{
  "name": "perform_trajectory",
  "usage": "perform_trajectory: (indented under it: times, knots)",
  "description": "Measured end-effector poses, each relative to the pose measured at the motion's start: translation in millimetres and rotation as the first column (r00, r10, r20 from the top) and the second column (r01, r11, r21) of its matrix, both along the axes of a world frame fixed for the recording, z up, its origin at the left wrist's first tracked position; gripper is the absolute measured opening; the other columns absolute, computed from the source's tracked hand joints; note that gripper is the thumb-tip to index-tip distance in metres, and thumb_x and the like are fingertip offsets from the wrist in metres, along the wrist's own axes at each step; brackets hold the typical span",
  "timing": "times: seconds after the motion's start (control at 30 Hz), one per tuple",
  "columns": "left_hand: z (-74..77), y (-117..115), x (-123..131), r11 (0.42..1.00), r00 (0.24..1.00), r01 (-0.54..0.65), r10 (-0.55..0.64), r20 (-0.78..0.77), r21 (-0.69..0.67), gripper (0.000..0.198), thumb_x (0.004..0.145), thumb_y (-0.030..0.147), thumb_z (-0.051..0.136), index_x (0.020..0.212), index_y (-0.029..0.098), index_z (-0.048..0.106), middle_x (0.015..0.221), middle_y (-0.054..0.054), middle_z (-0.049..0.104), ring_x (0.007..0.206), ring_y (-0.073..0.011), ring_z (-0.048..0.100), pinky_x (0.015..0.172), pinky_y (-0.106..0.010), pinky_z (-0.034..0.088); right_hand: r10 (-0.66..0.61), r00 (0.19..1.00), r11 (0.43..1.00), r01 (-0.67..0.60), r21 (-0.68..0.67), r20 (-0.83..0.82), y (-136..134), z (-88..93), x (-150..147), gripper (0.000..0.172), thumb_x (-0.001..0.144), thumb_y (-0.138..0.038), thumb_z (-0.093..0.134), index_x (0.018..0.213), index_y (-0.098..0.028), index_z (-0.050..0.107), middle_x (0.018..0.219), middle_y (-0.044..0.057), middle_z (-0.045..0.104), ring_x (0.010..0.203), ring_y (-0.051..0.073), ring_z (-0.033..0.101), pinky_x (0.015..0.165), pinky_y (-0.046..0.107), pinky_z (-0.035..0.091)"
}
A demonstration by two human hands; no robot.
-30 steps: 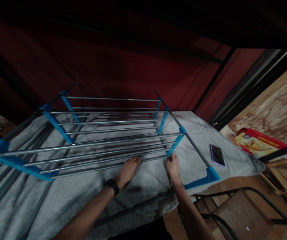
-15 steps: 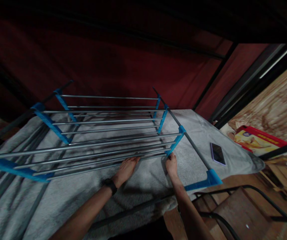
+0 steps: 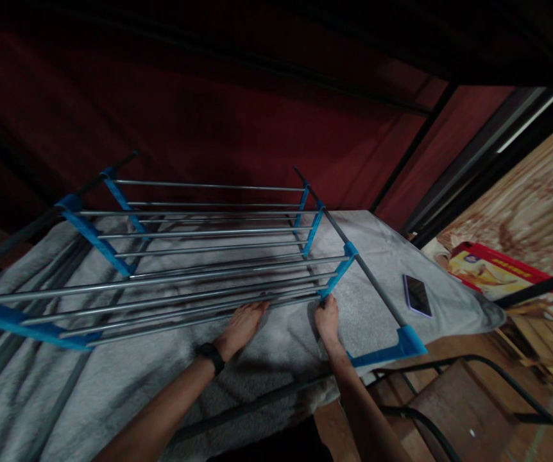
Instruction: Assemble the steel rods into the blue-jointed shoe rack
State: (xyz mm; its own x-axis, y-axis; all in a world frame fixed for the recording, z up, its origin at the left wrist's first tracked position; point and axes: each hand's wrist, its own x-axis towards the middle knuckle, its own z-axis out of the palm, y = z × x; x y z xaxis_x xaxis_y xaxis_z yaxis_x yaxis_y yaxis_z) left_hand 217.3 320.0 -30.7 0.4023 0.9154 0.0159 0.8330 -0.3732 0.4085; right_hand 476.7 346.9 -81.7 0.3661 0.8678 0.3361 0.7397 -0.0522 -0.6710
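Note:
A rack of grey metal rods [image 3: 180, 280] and blue plastic brackets [image 3: 94, 236] lies on its side on a grey cloth [image 3: 377, 240]. My left hand [image 3: 242, 326], with a black band at the wrist, is at the rack's lowest near rod, its fingers closed about it; the fingertips are partly hidden. To its right, my right hand [image 3: 327, 316] is closed at the lower end of a blue end bracket [image 3: 338, 280], where the rods meet it. A dark side pole [image 3: 377, 285] runs from that bracket to a blue foot piece [image 3: 408, 343] nearer me.
A phone [image 3: 417, 295] lies on the cloth at the right. Beyond it are a red and yellow box [image 3: 493, 268] and wooden slats [image 3: 541, 343]. A chair [image 3: 469, 410] stands at the lower right. Loose dark tubes [image 3: 31, 314] lie at the left. A dark red wall [image 3: 219, 128] rises behind.
My right hand has shifted very slightly left at the bracket, and the rack's left end sits a touch further left in view. My left hand stays in place on the rod.

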Motion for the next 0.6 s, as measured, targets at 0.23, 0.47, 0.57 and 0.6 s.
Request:
perform_trajectory:
  times: [0.23, 0.47, 0.57, 0.6]
  knots:
    - [2.9, 0.5, -0.9, 1.0, 0.999, 0.028, -0.028, -0.029, -0.01, 0.052, 0.092, 0.004, 0.033, 0.137, 0.018, 0.056, 0.135, -0.011, 0.064, 0.126, -0.0237, 0.059, 0.108, -0.039, 0.044, -0.012, 1.0, 1.0, 0.012, -0.028, 0.01, -1.1, -0.9, -0.6, 0.047, 0.07, -0.011, 0.038, 0.113, -0.013, 0.056, 0.104, 0.014, 0.061, 0.101, 0.027, 0.056, 0.094, 0.04, 0.043]
    - [4.4, 4.5, -3.3, 0.998, 0.998, 0.06, -0.061, -0.021, -0.027, 0.049, 0.095, 0.008, 0.032, 0.136, 0.019, 0.057, 0.134, -0.01, 0.065, 0.124, -0.0239, 0.061, 0.104, -0.038, 0.047, -0.014, 1.0, 0.999, 0.015, -0.04, 0.018, -0.7, -1.0, -1.5, 0.048, 0.067, -0.011, 0.039, 0.113, -0.014, 0.055, 0.106, 0.015, 0.061, 0.104, 0.028, 0.055, 0.096, 0.041, 0.042]
    - [5.6, 6.3, -4.4, 0.996, 0.997, 0.075, -0.076, -0.017, -0.041, 0.05, 0.094, 0.009, 0.032, 0.136, 0.02, 0.056, 0.136, -0.01, 0.064, 0.123, -0.0245, 0.061, 0.103, -0.037, 0.047, -0.024, 0.999, 0.999, 0.025, -0.047, 0.022, -0.9, -1.0, -1.9, 0.048, 0.067, -0.011, 0.039, 0.113, -0.014, 0.054, 0.106, 0.015, 0.061, 0.104, 0.029, 0.055, 0.096, 0.041, 0.041]
    - [6.2, 6.6, -4.7, 0.996, 0.997, 0.074, -0.075, -0.016, -0.046, 0.05, 0.094, 0.009, 0.032, 0.136, 0.02, 0.056, 0.136, -0.009, 0.064, 0.124, -0.0245, 0.061, 0.103, -0.037, 0.047, -0.026, 0.999, 0.998, 0.027, -0.049, 0.023, -0.9, -1.0, -2.0, 0.048, 0.067, -0.011, 0.04, 0.113, -0.013, 0.054, 0.106, 0.015, 0.061, 0.104, 0.029, 0.055, 0.096, 0.041, 0.041]
